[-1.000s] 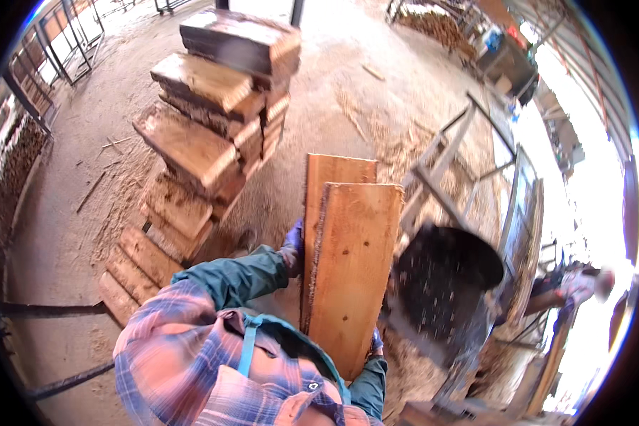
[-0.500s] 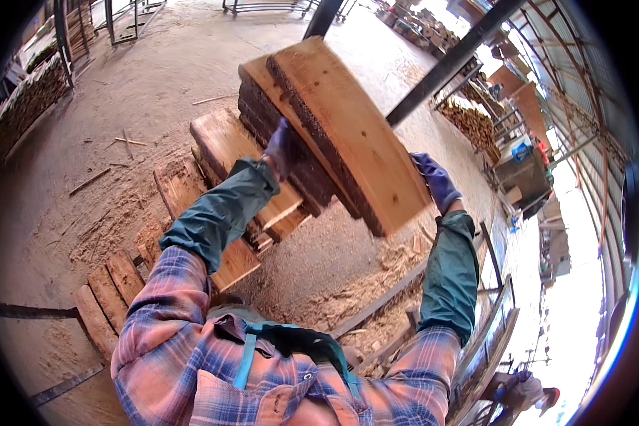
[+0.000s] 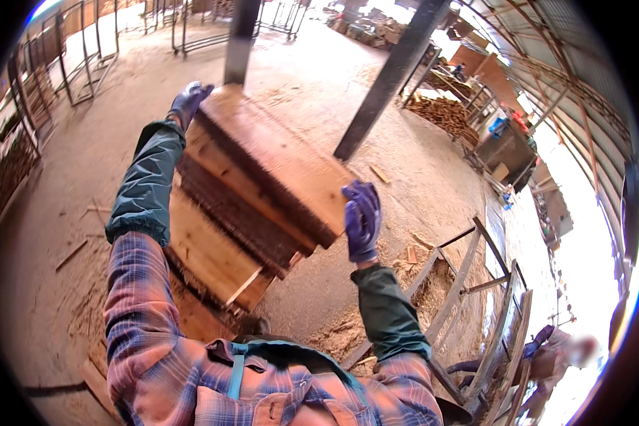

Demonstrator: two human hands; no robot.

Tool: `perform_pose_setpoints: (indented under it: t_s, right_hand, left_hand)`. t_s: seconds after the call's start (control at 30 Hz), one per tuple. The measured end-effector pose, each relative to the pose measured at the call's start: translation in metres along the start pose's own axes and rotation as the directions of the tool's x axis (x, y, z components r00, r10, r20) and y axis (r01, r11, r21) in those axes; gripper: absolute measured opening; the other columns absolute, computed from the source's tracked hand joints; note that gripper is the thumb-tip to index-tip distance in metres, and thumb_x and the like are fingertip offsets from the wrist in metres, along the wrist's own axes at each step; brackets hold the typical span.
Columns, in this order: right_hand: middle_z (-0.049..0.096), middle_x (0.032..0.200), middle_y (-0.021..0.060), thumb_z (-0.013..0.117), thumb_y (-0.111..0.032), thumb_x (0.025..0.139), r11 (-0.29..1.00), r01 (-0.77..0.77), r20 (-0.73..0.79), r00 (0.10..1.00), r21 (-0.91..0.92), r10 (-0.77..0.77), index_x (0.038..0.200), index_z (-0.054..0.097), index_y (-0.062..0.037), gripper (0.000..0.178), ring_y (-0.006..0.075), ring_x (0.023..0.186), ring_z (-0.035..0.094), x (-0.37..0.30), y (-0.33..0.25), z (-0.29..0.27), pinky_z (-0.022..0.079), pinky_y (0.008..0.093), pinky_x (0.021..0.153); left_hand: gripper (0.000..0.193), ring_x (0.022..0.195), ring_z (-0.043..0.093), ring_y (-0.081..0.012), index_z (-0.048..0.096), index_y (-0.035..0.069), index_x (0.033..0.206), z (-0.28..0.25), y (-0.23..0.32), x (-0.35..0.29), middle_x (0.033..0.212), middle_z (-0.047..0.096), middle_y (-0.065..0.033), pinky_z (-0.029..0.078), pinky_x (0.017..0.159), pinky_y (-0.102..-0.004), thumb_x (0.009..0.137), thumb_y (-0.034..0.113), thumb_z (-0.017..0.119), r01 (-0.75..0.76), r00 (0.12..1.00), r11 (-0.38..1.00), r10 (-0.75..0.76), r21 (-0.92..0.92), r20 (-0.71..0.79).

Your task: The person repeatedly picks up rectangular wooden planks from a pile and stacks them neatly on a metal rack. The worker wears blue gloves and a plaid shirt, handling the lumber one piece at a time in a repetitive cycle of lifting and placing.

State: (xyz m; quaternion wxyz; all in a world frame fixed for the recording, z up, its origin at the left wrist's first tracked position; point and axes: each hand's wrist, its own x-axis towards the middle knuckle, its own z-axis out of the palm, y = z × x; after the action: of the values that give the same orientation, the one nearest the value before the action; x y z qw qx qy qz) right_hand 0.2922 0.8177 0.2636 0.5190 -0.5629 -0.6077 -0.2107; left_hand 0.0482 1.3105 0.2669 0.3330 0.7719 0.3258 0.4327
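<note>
A thick, pale wooden plank with a dark bark edge lies on top of a stack of similar planks. At its far-left corner is my left hand, in a purple glove, fingers stretched out against the end. My right hand, gloved alike, stands at the plank's right end with its fingers extended and apart. Beneath the top plank, a lower board juts out toward me, and dark bark edges show between the layers.
Dark metal posts rise beyond the stack. A metal frame stands at right, with another person behind it. Wheeled racks and piles of cut wood line the far side. Sawdust and scraps litter the floor.
My left hand has gone from the stack's near bark side to the far-left corner. My right hand has come left and its fingers have opened. The top plank now sits more squarely on the stack.
</note>
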Motion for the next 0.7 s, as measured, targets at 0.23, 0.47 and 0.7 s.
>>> perform_pose_setpoints:
  t_s: [0.23,0.47,0.7]
  right_hand:
    - [0.059,0.114,0.0149,0.048,-0.016,0.085,0.982,-0.174,-0.048,0.983,0.067,0.177,0.105,0.063,-0.0029,0.028,0.0308,0.123,0.044,-0.012,0.003,-0.018,0.019,0.0473,0.111]
    - [0.057,0.119,0.0152,0.045,-0.020,0.088,0.962,-0.184,-0.028,0.981,0.204,0.193,0.106,0.063,-0.0031,0.031,0.0319,0.129,0.036,0.003,-0.009,0.031,0.013,0.0481,0.112]
    - [0.062,0.108,0.0123,0.041,-0.017,0.092,0.983,-0.101,-0.149,0.981,0.154,0.124,0.097,0.062,-0.0027,0.026,0.0284,0.114,0.052,-0.003,0.002,0.054,0.019,0.0478,0.111]
  left_hand:
    - [0.030,0.088,0.057,-0.0095,0.062,0.003,0.106,0.018,0.031,-0.099,0.095,0.063,-0.0007,0.045,0.083,-0.0220,0.080,0.015,0.071,0.137,0.983,0.922,-0.171,-0.362,-0.064]
    - [0.045,0.126,0.039,-0.0243,0.043,0.000,0.131,0.059,0.058,-0.202,0.134,0.045,-0.0132,0.027,0.108,-0.0366,0.095,0.027,0.050,-0.231,0.806,0.959,0.283,0.163,-0.519]
    - [0.040,0.134,0.027,-0.0310,0.042,0.002,0.131,0.121,0.096,-0.173,0.137,0.041,-0.0160,0.020,0.110,-0.0379,0.097,0.023,0.038,-0.274,0.743,0.961,0.184,-0.041,-0.644]
